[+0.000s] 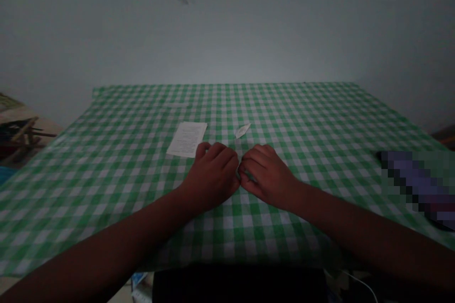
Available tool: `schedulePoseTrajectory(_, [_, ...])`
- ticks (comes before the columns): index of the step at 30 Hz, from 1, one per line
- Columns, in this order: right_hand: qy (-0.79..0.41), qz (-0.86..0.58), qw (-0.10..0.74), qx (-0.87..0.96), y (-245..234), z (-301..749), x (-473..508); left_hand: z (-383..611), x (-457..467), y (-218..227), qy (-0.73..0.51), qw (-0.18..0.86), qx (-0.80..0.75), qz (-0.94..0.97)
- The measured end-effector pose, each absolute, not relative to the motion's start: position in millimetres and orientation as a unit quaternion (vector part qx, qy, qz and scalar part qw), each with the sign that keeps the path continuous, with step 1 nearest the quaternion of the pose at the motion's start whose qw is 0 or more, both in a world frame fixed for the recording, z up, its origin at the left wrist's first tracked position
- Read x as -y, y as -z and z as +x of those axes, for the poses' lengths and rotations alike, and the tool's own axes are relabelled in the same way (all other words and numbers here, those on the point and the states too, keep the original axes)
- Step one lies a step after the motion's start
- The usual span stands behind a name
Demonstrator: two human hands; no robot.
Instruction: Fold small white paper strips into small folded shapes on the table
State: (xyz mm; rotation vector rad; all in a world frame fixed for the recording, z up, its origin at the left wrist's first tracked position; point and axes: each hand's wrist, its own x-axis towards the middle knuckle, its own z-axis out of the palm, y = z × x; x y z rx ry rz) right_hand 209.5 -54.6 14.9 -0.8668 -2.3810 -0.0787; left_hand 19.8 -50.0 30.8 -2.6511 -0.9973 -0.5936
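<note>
My left hand and my right hand are side by side above the checked tablecloth, their fingertips nearly meeting. The fingers of both are curled in and closed; whatever they hold, if anything, is hidden behind them and lost in the dim light. Just beyond my left hand lies a sheet of printed paper, flat on the cloth, one corner close to my fingers. A small white folded piece of paper rests a little past the gap between my hands.
A green and white checked tablecloth covers the table, which reaches to a pale wall. At the right edge is a dark flat object, partly blurred into blocks. A white cable hangs below the front edge.
</note>
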Motion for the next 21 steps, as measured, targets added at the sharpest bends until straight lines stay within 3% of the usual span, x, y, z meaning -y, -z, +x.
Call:
schedulePoseTrajectory(11, [0.047,-0.347,0.293,0.890,-19,219,50,10,41,-38,0.179,0.148,0.394,-0.889])
schedulePoseTrajectory(21, [0.053,-0.341,0.335,0.877,-24,225,49,9,47,-41,0.246,0.053,0.340,-0.906])
